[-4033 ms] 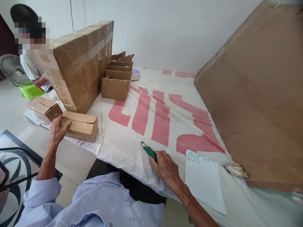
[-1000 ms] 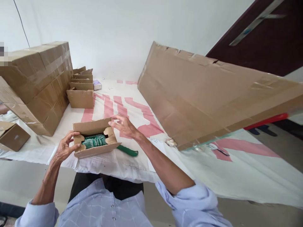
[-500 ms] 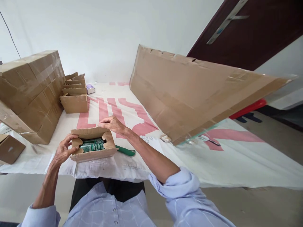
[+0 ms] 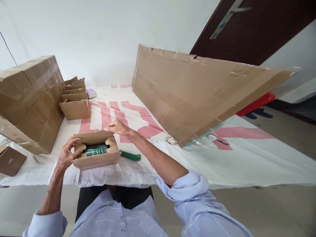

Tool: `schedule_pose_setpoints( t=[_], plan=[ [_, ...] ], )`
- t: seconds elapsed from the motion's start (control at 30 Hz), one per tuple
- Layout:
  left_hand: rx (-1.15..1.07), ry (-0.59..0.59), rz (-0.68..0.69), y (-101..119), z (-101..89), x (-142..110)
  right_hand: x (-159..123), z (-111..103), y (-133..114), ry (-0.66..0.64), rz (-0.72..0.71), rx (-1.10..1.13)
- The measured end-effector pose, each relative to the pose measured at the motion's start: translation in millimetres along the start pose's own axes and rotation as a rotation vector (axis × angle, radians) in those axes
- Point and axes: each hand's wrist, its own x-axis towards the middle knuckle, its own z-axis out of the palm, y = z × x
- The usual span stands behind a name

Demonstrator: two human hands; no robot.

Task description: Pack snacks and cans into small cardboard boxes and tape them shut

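Observation:
A small open cardboard box (image 4: 98, 160) stands near the table's front edge, directly before me. Green packs with white print (image 4: 95, 150) lie inside it; their exact kind is too small to tell. My left hand (image 4: 67, 152) grips the box's left end, thumb at the inner flap and fingers along the rim. At the far right corner, my right hand (image 4: 117, 127) pinches the upper edge of the raised back flap. A green-handled tool (image 4: 130, 155) lies just right of the box, its left end hidden beneath it.
Tall taped cartons (image 4: 32, 102) stand at left, beside a row of open small boxes (image 4: 75, 108) and a purple-white packet (image 4: 91, 93). A closer small box (image 4: 11, 161) sits far left. A large cardboard sheet (image 4: 187, 92) leans at right, near scissors (image 4: 218, 140).
The camera view has shifted slightly. Both hands keep their hold on the box, and its front flap leans a little further outward.

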Motion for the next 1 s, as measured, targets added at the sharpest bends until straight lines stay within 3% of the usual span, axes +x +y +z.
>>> schedule_pose_setpoints(
  t=[0.2, 0.43, 0.6, 0.8, 1.0],
  plan=[
    [0.083, 0.002, 0.059, -6, 3.7, 5, -2, -1, -6, 0.03, 0.069, 0.073],
    [0.143, -0.059, 0.109, -1, -1.6, 5, 4, -7, -4, -0.006, 0.311, 0.288],
    [0.145, -0.088, 0.117, 6, 1.5, 7, 12, -8, 4, -0.028, 0.397, 0.334],
    [0.138, -0.079, 0.105, 16, 5.4, 6, 12, -6, 13, 0.045, 0.316, 0.43],
    [0.177, -0.094, 0.134, 18, 2.9, 11, -5, -10, 22, 0.353, 0.152, 0.426]
  ],
)
